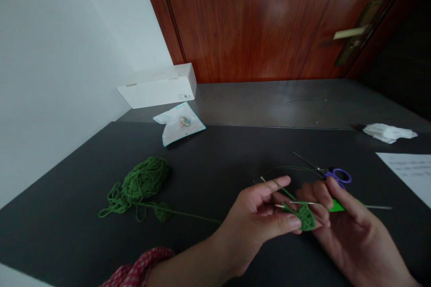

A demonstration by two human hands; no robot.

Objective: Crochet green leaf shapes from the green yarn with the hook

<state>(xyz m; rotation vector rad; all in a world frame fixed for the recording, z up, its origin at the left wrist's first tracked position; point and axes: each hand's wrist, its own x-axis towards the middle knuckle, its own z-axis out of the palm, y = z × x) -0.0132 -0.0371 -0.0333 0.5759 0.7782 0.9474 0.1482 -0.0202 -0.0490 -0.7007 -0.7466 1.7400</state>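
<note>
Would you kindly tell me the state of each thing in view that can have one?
Left hand: raised, pinching the green knitted piece.
Right hand: raised, holding the knitting needle.
Green knitted piece: small, on the needle.
Knitting needle: held level.
Green yarn ball: loose, strand running toward the hands.
Scissors: blades closed.
White box: closed.
Wooden door: shut.
Tissue: crumpled.

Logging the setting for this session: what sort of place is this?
Probably a room in a home or small office: a wooden door with a lever handle, a dark table, green yarn and scissors.
</note>
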